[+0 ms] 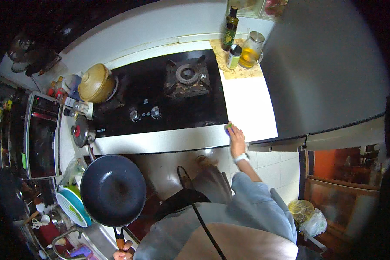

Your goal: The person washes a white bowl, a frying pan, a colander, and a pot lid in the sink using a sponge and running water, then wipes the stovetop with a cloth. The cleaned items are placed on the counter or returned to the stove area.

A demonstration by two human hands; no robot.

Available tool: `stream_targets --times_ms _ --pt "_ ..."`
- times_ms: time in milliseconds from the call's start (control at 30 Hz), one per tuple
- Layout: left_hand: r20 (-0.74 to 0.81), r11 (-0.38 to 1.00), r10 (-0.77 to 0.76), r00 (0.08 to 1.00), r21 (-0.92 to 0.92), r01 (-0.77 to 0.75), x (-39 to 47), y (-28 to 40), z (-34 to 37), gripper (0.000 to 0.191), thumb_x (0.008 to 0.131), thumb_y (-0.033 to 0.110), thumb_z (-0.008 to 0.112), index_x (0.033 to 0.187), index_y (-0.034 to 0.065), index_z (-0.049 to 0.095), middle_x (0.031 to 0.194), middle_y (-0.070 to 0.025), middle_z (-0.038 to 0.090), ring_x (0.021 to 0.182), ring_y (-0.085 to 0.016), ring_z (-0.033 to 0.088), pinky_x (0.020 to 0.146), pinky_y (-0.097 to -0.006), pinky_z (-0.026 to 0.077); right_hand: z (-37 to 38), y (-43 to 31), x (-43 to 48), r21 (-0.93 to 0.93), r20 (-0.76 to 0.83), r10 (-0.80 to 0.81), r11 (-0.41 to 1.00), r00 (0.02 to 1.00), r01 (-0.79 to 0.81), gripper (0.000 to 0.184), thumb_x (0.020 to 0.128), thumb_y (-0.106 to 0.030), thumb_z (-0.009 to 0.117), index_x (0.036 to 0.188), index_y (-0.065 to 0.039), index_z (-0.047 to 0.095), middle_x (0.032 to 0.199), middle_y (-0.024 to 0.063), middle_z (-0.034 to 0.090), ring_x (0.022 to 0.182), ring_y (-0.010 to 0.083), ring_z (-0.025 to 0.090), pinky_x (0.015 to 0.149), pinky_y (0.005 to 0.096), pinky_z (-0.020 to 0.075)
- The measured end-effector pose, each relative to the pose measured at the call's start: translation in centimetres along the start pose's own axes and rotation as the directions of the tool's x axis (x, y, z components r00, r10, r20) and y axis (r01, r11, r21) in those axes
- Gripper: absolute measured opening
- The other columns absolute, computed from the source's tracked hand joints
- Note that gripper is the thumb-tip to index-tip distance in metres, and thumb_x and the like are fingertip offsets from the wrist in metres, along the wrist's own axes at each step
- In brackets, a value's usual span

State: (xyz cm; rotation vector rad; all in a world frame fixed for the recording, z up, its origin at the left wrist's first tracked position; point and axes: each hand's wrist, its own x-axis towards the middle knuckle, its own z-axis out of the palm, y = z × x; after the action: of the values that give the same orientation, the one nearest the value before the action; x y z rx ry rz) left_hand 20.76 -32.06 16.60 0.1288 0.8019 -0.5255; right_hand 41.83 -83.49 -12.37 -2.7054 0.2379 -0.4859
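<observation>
A black wok (pixel 113 190) with an orange-brown handle hangs at the left of my body, over the edge of the sink. My left hand (pixel 124 251) grips its handle. My right hand (pixel 236 134) lies on the white counter strip at the front right corner of the black gas hob (pixel 188 113), its fingers on a small green and purple cleaning sponge (pixel 228 128). The right burner (pixel 187 74) has a bare pan support. On the left burner sits a yellow-brown lidded clay pot (pixel 96 83).
A lidded saucepan (pixel 81 131) and seasoning jars stand left of the hob. At the back right are a dark oil bottle (pixel 230 29), a small jar (pixel 234 58) and a glass jug (pixel 251 52). A teal basket (pixel 72 206) stands by the sink (pixel 100 239). A grey fridge (pixel 318 71) borders the counter.
</observation>
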Motion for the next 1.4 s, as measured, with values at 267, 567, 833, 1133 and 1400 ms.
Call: stream_targets --times_ms 267,567,833,1133,1400 --pt "0.078 0.996 -0.087 0.993 0.009 0.086 -3.7 2.3 -3.4 0.012 0.079 0.011 0.048 0.085 0.0107 0.038 0.047 0.0004 0.037 0.035 -0.009 0.041 0.036 -0.0244 0.035 -0.8 -4.5 -0.6 0.293 -0.162 0.752 0.655 0.639 -0.697 0.058 0.088 -0.05 0.034 0.1 0.003 0.054 0.097 0.0233 0.054 0.087 0.0364 0.051 0.077 0.0458 0.0378" --pt "0.159 0.969 -0.246 0.956 0.074 0.237 -5.3 3.8 -3.7 0.012 0.078 0.011 0.048 0.085 0.0112 0.038 0.047 0.0005 0.037 0.035 -0.009 0.04 0.035 -0.0242 0.035 11.3 -28.0 -2.0 0.587 0.2 -0.143 0.81 0.969 -0.002 0.034 0.089 -0.028 0.045 0.111 -0.003 0.052 0.103 0.0179 0.054 0.094 0.0325 0.051 0.085 0.0381 0.0411" --pt "0.245 0.813 -0.576 0.78 0.271 0.515 1.0 4.4 2.8 0.012 0.078 0.011 0.047 0.085 0.0117 0.037 0.046 0.0006 0.037 0.035 -0.009 0.04 0.035 -0.024 0.035 3.6 -16.1 -1.5 0.724 0.685 -0.111 0.213 0.72 -0.656 0.032 0.088 -0.024 0.049 0.113 -0.007 0.057 0.109 0.0069 0.059 0.094 0.017 0.055 0.083 0.0288 0.0437" --pt "0.218 0.576 -0.81 0.544 0.473 0.667 18.8 -2.5 14.5 0.018 0.073 0.01 0.047 0.085 0.0122 0.033 0.042 0.0041 0.038 0.029 -0.007 0.038 0.031 -0.0253 0.031 -13.1 6.9 -14.2 0.837 0.442 0.72 -0.117 0.535 -0.534 0.033 0.082 -0.008 0.039 0.11 0.003 0.054 0.105 0.0101 0.059 0.094 0.0168 0.056 0.083 0.0265 0.0436" --pt "0.21 0.284 -0.955 0.21 0.438 0.853 37.9 -15.0 21.9 0.027 0.077 0.01 0.043 0.103 0.0052 0.038 0.047 0.0024 0.042 0.033 -0.009 0.044 0.041 -0.0305 0.045 -19.0 12.3 -16.1 0.881 0.355 0.824 -0.137 0.441 -0.453 0.037 0.08 -0.006 0.037 0.113 0.006 0.051 0.108 0.0145 0.057 0.096 0.0218 0.057 0.085 0.0309 0.0448"
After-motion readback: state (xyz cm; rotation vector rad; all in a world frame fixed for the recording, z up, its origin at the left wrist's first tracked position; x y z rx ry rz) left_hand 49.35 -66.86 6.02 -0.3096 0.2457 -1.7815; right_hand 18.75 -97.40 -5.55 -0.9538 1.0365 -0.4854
